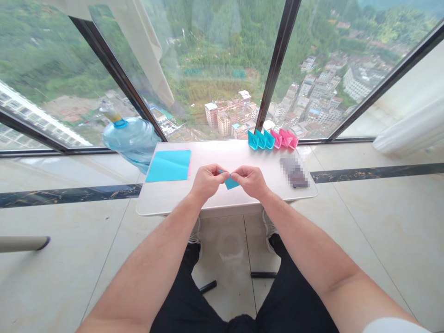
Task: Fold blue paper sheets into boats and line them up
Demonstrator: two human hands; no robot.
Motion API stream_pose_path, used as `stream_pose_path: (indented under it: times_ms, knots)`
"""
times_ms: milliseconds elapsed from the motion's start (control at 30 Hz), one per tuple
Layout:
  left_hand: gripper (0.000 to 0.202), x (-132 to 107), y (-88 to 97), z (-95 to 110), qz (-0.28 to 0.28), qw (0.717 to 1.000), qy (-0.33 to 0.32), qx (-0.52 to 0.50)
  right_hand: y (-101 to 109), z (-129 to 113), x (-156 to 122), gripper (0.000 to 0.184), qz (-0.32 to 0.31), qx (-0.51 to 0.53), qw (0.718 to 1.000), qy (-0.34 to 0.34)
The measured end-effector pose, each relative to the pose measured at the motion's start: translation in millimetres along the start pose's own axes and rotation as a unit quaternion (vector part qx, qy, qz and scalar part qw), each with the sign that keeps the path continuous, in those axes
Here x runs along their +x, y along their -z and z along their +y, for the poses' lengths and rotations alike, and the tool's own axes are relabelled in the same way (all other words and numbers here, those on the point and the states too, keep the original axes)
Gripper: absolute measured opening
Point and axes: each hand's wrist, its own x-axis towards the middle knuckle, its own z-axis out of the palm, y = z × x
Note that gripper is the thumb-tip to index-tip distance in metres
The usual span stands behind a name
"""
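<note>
A small folded piece of blue paper (231, 182) is held above the middle of the white table (215, 200), one corner pointing down. My left hand (209, 179) pinches its upper left edge between thumb and fingers. On the other side, my right hand (252, 179) pinches the upper right edge, and the two thumbs almost meet. Part of the paper is hidden behind the fingers. To the left lies a stack of flat paper sheets (169, 165), blue on top with pink showing at the edge.
Folded paper boats stand in a row at the table's back right, blue ones (260, 139) beside pink ones (283, 138). A pixelated dark object (294, 171) lies at the right. A large water bottle (133, 138) stands behind the left corner, by the window.
</note>
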Motion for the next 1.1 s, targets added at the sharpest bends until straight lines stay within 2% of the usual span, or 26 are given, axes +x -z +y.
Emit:
stream_pose_path:
  times_ms: [133,200,333,433,500,700,867,933,1100]
  knots:
    - [0.021,3.4,2.0,-2.1,0.059,0.998,-0.012,0.024,1.8,2.9,3.2,0.025,0.002,0.011,0.999,-0.031]
    - [0.02,4.0,4.1,-2.3,0.067,0.995,-0.026,0.063,3.7,4.1,4.3,0.024,0.011,-0.011,0.999,-0.028]
    - [0.015,2.9,8.2,-0.8,0.006,0.978,-0.071,0.195,5.7,6.9,3.9,0.019,0.005,-0.11,0.994,0.007]
    - [0.015,2.9,9.9,-0.3,-0.044,0.966,-0.096,0.235,6.1,8.9,3.4,0.016,-0.018,-0.158,0.987,0.015]
    - [0.016,3.8,11.3,-0.4,-0.054,0.965,-0.102,0.237,6.8,9.6,4.0,0.016,-0.022,-0.139,0.99,0.01]
    - [0.015,6.9,19.5,0.6,0.003,0.975,-0.084,0.205,11.0,10.8,8.2,0.025,0.01,-0.066,0.997,-0.032]
    - [0.012,5.2,18.0,0.5,-0.041,0.972,-0.084,0.216,11.9,14.2,9.0,0.022,0.013,-0.112,0.993,-0.013]
    - [0.012,4.1,15.1,1.1,-0.047,0.972,-0.086,0.212,11.7,15.2,9.3,0.023,0.013,-0.102,0.995,-0.013]
    - [0.012,4.7,9.8,1.3,0.013,0.981,-0.06,0.184,10.7,14.2,11.1,0.029,0.028,-0.011,0.999,-0.02]
